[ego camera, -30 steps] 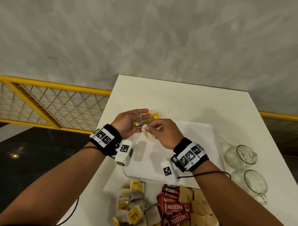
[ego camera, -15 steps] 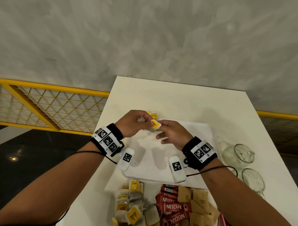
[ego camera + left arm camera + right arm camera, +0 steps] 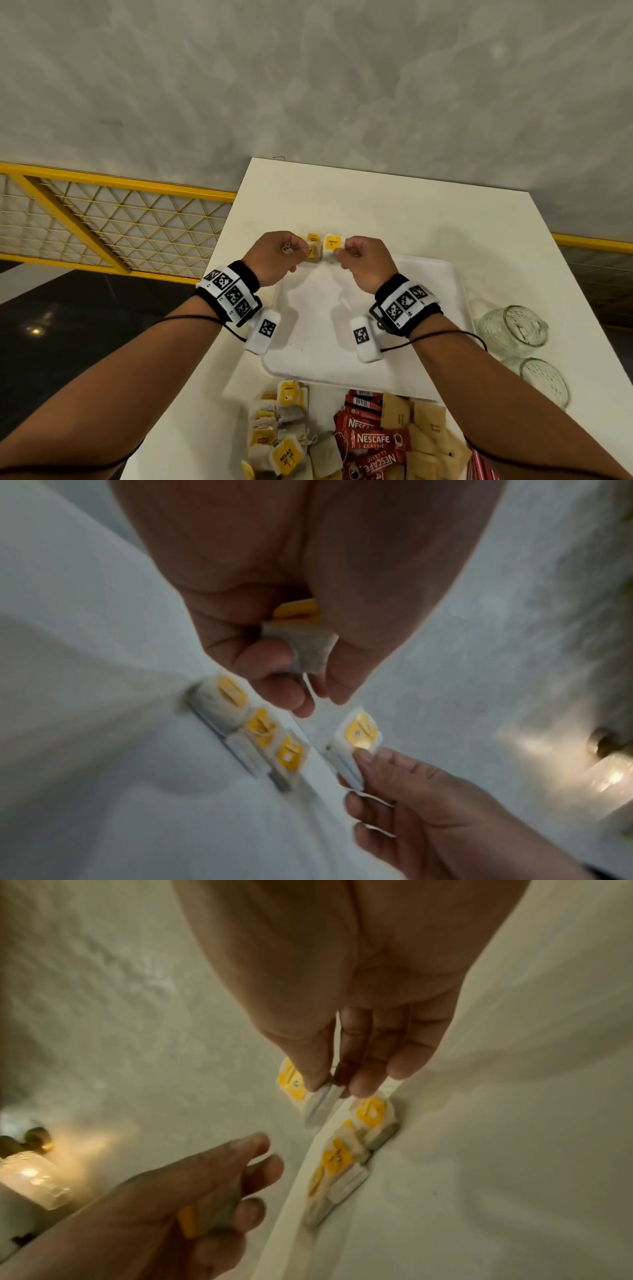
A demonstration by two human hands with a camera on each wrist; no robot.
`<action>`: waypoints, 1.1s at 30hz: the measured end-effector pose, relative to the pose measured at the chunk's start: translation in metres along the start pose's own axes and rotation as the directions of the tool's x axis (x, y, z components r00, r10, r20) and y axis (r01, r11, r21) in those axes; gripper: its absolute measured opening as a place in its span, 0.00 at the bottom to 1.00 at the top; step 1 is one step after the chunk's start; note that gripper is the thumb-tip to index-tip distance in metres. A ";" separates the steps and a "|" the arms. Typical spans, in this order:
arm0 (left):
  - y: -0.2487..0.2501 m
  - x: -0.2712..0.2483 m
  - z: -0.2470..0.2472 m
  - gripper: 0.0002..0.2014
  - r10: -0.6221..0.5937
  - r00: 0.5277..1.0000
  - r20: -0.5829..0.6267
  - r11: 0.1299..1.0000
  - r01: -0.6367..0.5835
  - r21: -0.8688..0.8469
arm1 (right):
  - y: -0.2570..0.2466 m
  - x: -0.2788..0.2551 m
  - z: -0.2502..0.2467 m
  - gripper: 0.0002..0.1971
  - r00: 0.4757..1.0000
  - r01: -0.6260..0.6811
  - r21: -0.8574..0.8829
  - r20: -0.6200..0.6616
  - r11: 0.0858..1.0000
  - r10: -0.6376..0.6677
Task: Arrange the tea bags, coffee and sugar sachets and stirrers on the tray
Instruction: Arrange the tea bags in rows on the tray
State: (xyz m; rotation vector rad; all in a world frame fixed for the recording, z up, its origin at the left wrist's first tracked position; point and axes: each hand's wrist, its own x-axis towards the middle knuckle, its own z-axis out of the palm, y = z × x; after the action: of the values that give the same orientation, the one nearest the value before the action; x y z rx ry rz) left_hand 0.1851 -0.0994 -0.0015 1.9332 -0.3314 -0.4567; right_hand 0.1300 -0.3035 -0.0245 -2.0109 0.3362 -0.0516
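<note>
**A:** Why is your right hand (image 3: pixel 359 262) up at the far rim of the tray (image 3: pixel 442 329)?

**B:** You're pinching one tea bag (image 3: pixel 333 247) between thumb and fingertips, tag up, so it can go down beside the row of tea bags (image 3: pixel 312 247) already leaning along that far rim. The right wrist view shows your thumb and fingers clamped on the bag's paper edge, just past the row's end.

**A:** And your left hand (image 3: pixel 275 258)?

**B:** Its fingers are curled round a spare tea bag (image 3: pixel 301 645), yellow tag tucked into the palm, string dangling. It sits at the tray's far left corner, close to the row, likely as the next one to hand over.

**A:** Why stand them along the rim?

**B:** I'd judge the raised edge props them up and leaves the tray's middle free for the rest.

**A:** Where's the rest?

**B:** Off the tray's near edge: loose tea bags (image 3: pixel 281 428), red coffee sachets (image 3: pixel 371 438), brown sugar sachets (image 3: pixel 421 428). A striped bit at the picture's lower edge may be stirrers; you can't tell.
</note>
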 end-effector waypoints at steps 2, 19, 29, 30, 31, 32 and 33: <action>-0.008 0.003 -0.008 0.03 -0.022 0.999 -0.044 0.996 0.026 0.082 | 0.005 0.012 0.000 0.08 0.998 -0.030 -0.073 -0.065 0.997 0.026; -0.013 -0.004 -0.018 0.34 -0.083 0.915 0.395 0.869 0.260 -0.421 | -0.009 0.016 0.019 0.22 0.979 -0.204 -0.327 -0.073 0.923 0.191; -0.001 -0.015 -0.007 0.47 0.078 0.901 0.426 0.947 0.067 -0.315 | -0.040 -0.027 0.016 0.04 0.934 0.262 -0.115 0.280 0.958 -0.221; 0.001 -0.017 -0.006 0.47 0.090 0.903 0.420 0.947 0.053 -0.317 | -0.040 -0.029 0.015 0.05 0.933 0.273 -0.114 0.273 0.955 -0.234; 0.002 -0.018 -0.006 0.46 0.096 0.908 0.407 0.947 0.043 -0.319 | -0.039 -0.031 0.013 0.06 0.933 0.277 -0.094 0.265 0.956 -0.244; 0.003 -0.019 -0.007 0.45 0.091 0.916 0.391 0.945 0.045 -0.325 | -0.038 -0.033 0.011 0.07 0.939 0.267 -0.069 0.245 0.961 -0.243; 0.004 -0.020 -0.008 0.45 0.074 0.924 0.376 0.939 0.062 -0.339 | -0.037 -0.035 0.009 0.06 0.945 0.260 -0.044 0.215 0.965 -0.245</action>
State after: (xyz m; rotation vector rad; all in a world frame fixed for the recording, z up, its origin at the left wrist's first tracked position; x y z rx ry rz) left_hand 0.1709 -0.0856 0.0082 1.4917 -0.4748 -0.8378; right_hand 0.1058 -0.2712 0.0086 -2.0985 -0.0562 0.0108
